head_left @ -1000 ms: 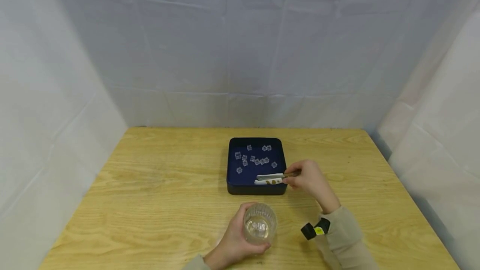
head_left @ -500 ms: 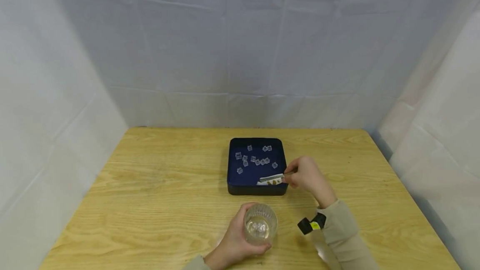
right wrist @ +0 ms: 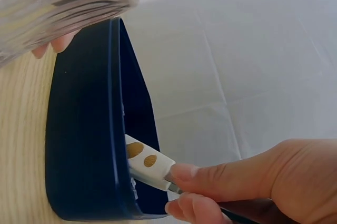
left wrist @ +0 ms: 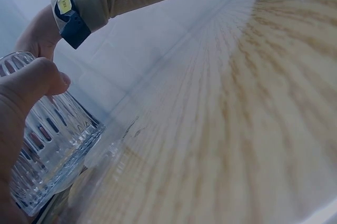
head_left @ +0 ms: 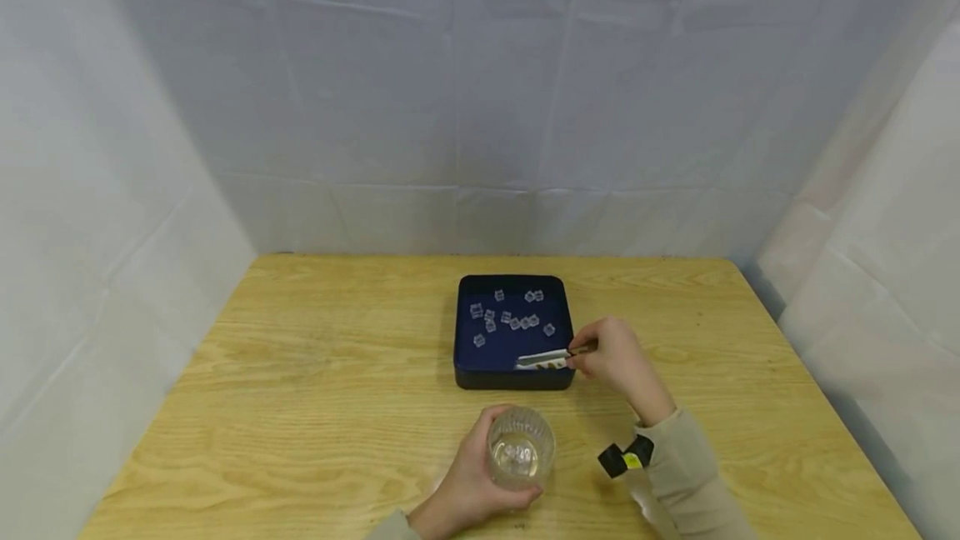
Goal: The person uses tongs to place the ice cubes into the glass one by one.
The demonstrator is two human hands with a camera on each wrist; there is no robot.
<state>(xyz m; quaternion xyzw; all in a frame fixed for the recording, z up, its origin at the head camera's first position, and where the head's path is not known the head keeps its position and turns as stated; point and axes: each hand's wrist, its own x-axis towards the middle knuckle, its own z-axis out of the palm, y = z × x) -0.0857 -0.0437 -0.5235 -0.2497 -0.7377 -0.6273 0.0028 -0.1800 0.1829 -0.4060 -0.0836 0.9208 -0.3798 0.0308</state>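
My left hand grips a clear ribbed glass from its left side, fingers and thumb round it. Something clear lies at the bottom of the glass. Between the thumb and fingers of my right hand is a pair of tongs with white, gold-spotted ends. Those ends reach over the near right part of a dark blue square tray; their tips are hidden behind its wall in the right wrist view. Several clear cubes lie scattered on the tray floor, apart from the tongs.
The tray stands on a light wooden table, just beyond the glass. White sheeting hangs behind the table and along both sides. A black wrist device with a yellow label sits on the right sleeve.
The tongs' white ends have drawn closer together and shifted slightly right. My right hand moved up a little, then partly back down. The left hand and glass stay nearly still.
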